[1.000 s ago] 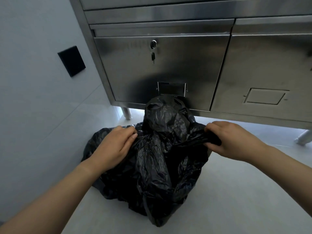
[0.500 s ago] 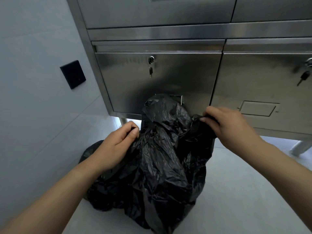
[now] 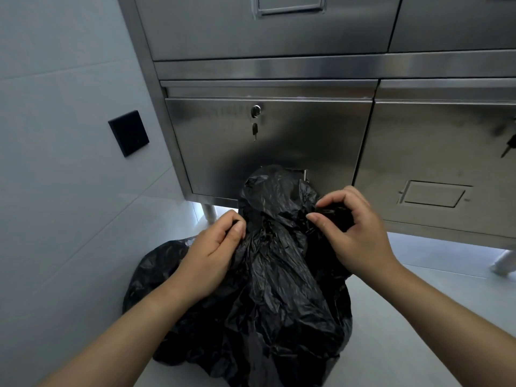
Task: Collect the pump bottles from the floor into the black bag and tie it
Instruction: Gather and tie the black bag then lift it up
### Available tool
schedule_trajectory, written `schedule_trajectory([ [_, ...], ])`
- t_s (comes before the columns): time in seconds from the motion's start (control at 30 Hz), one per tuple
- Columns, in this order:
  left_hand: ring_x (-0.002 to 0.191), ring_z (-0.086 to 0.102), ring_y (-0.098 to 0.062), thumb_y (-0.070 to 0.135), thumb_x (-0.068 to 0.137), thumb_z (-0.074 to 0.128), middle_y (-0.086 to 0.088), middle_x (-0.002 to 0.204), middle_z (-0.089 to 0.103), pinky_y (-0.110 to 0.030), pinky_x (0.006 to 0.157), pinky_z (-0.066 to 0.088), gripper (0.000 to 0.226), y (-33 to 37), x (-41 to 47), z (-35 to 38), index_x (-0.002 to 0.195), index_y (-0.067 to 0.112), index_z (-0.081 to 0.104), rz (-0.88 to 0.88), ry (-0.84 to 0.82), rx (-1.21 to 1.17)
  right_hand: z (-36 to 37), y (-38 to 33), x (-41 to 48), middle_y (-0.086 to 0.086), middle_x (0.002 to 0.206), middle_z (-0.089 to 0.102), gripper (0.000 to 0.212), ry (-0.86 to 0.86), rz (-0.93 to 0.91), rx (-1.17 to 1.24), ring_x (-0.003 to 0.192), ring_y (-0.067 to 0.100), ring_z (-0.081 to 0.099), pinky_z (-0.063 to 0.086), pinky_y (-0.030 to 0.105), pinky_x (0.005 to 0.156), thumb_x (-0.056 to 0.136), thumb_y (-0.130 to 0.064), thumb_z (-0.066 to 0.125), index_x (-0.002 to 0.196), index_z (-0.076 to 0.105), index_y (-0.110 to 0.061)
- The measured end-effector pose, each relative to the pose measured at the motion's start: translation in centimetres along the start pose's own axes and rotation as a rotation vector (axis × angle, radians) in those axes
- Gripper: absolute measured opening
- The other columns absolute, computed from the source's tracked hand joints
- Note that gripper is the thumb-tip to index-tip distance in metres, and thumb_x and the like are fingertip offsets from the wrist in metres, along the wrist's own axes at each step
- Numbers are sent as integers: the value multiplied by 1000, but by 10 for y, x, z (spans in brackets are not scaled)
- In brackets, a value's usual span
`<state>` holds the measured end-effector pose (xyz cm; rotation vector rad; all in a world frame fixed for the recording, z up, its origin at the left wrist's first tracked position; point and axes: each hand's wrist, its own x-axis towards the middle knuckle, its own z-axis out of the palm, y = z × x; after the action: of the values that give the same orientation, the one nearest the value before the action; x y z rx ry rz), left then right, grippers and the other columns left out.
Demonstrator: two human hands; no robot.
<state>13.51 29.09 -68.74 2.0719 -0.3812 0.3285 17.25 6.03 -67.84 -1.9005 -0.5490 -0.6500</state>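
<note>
The black bag stands crumpled on the pale floor in front of me, its gathered top rising between my hands. My left hand pinches a fold of plastic on the bag's left side near the neck. On the right side, my right hand grips another bunch of the plastic, fingers curled round it. No pump bottle shows; whatever is in the bag is hidden by the plastic.
A stainless steel cabinet with locked drawers stands right behind the bag, raised on short legs. A grey wall with a black plate closes off the left. Pale floor stretches to the right.
Both hands have come closer together at the bag's top. The right hand moved left and regripped the plastic. The view tilted up along the cabinet.
</note>
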Motion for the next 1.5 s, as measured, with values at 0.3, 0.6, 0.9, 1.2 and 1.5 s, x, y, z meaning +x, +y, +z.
schedule_trajectory([
  [0.3,61,39,-3,33,97,38,14,63,44,-15,58,33,27,-14,-1,16,71,27,43,-90,103,-14,10,5,5,-4,89,50,10,85,-46,8,86,2,51,36,10,78,85,-12,59,90,55,-20],
  [0.6,63,41,-5,51,87,38,12,65,45,-32,63,35,27,-36,-6,15,74,29,47,-95,-107,21,17,30,-18,-19,66,55,11,-163,143,99,59,6,49,40,24,60,96,-20,44,95,48,-30],
  [0.9,59,38,-7,52,87,37,10,62,41,-28,59,32,30,-82,-39,15,75,25,45,-161,-156,49,8,64,-55,-5,61,45,10,-202,248,-49,51,6,40,32,17,49,96,-21,39,89,40,-13],
  [1.2,60,41,-4,36,94,40,16,65,48,-27,61,35,22,-106,-42,-3,73,32,45,-222,-110,137,-10,90,-45,-6,59,47,25,-40,418,-41,46,1,39,34,16,45,97,-17,39,79,37,-33],
  [1.5,59,41,-2,26,98,43,13,63,49,-27,64,35,27,-110,-27,-10,72,32,48,-306,-93,158,-10,84,-33,-13,57,46,18,25,582,46,47,0,41,36,14,49,96,-28,42,78,40,-31],
])
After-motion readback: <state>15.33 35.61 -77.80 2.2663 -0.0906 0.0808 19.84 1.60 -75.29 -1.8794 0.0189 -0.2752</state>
